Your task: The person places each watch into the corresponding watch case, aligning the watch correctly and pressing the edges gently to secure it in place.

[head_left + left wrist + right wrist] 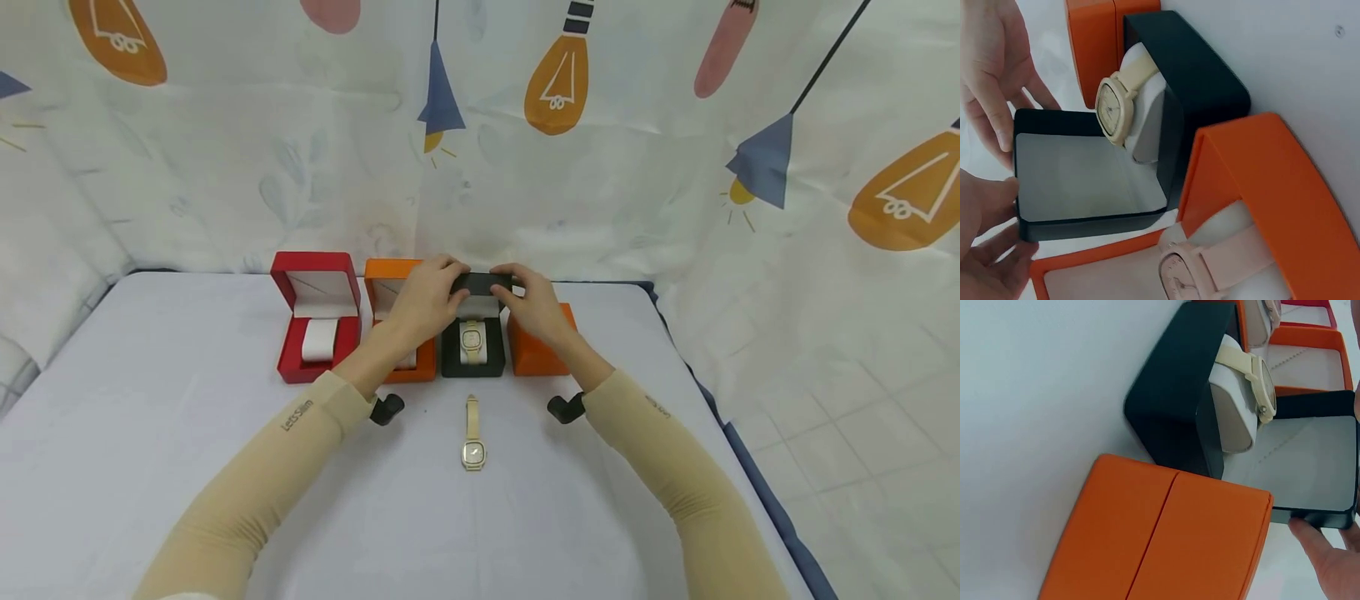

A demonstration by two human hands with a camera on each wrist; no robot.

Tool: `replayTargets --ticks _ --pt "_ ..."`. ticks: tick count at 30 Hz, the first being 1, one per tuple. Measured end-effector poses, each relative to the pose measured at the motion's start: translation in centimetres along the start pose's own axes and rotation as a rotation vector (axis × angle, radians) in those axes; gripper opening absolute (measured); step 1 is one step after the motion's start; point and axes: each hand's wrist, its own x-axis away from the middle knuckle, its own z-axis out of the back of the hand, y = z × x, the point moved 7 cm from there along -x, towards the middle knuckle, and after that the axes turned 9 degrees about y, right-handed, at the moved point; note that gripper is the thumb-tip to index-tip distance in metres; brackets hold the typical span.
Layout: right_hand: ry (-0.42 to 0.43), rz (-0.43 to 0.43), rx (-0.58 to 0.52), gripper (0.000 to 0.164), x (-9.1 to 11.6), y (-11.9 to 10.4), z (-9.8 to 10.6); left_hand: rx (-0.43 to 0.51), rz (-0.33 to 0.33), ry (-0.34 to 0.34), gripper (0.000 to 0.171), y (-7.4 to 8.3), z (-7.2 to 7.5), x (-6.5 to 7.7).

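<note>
Beige sleeves (266, 479) reach in from the near edge of a white-covered table (187, 400), a black piece (387, 409) at each wrist and the words "Let's Slim" legible on the left one. Ahead of them, a loose pale-gold watch (472, 434) lies near the middle of the table, its dial toward the near edge and its strap stretched toward the far edge. Close to the far edge, a person's left hand (422, 302) and right hand (538, 310) pinch opposite sides of the raised lid (482, 283) of a dark green box (472, 371), thumbs and fingers closed on its rim. Inside that box, a second gold-toned watch (471, 337) is wrapped around a white cushion (1149, 128). To the left, partly hidden by the forearm, stands an open orange box (420, 368), where the left wrist view shows a pale pink watch (1235, 262) on its cushion. Farther toward the table's left edge, an open red box (348, 342) holds a white pillow (320, 340). On the right-edge side, just beside the green box, sits a closed orange box (536, 354). A lamp-and-bulb-print cloth (337, 167) hangs behind.
</note>
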Motion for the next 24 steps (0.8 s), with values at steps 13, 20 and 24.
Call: replayTargets --ticks 13,20,24 --pt "-0.008 -0.003 -0.038 0.031 1.6 -0.1 -0.2 -0.069 -0.073 -0.089 0.045 1.8 -0.4 1.5" --pt "-0.037 0.001 -0.03 0.028 2.4 -0.5 -0.3 -0.03 -0.075 -0.09 0.042 1.4 -1.0 2.3" --pt "-0.038 0.005 -0.019 0.027 2.8 -0.5 -0.5 0.016 -0.046 -0.1 0.042 1.1 -1.0 2.8"
